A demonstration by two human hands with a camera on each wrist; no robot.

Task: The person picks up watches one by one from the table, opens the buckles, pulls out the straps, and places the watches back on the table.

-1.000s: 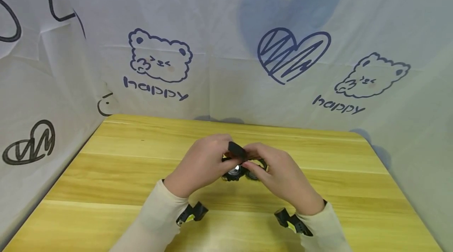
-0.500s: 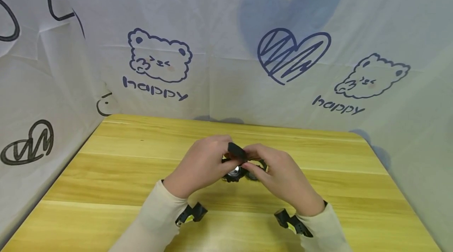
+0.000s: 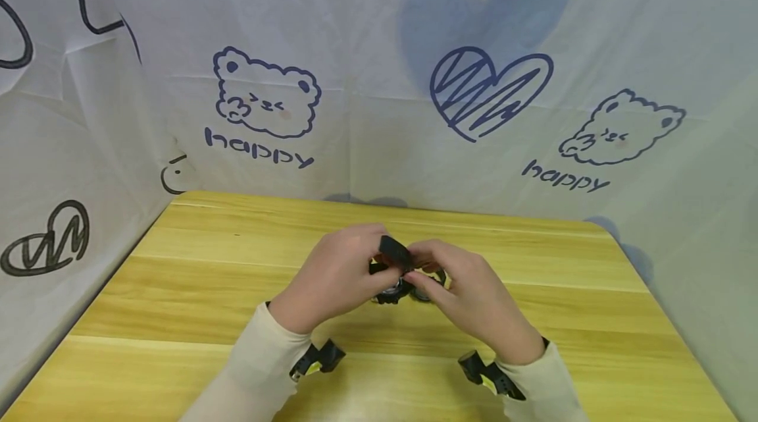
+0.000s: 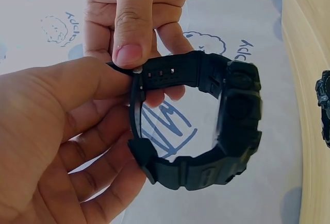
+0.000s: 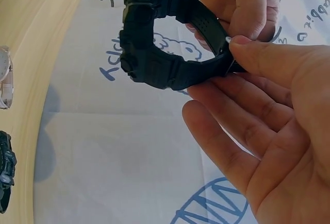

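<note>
A black wristwatch with a chunky case is held up between both hands, its strap bent into a loop. My left hand pinches the strap near the buckle, as the left wrist view shows. My right hand pinches the other side of that spot, its thumb right by the small metal buckle in the right wrist view. Several holes show in the strap. Below the hands, two other watches sit on the table: a black one with a pale dial and a second watch, both partly covered by fingers.
The wood-grain table reaches to a white cloth backdrop printed with bears and hearts. A light-coloured watch and a dark watch show at the left edge of the right wrist view. Each wrist carries a small black camera.
The held watch tips very slightly left, and my left hand shifts a little with it. More of the lower black watch's dial is covered. My right hand stays almost still.
</note>
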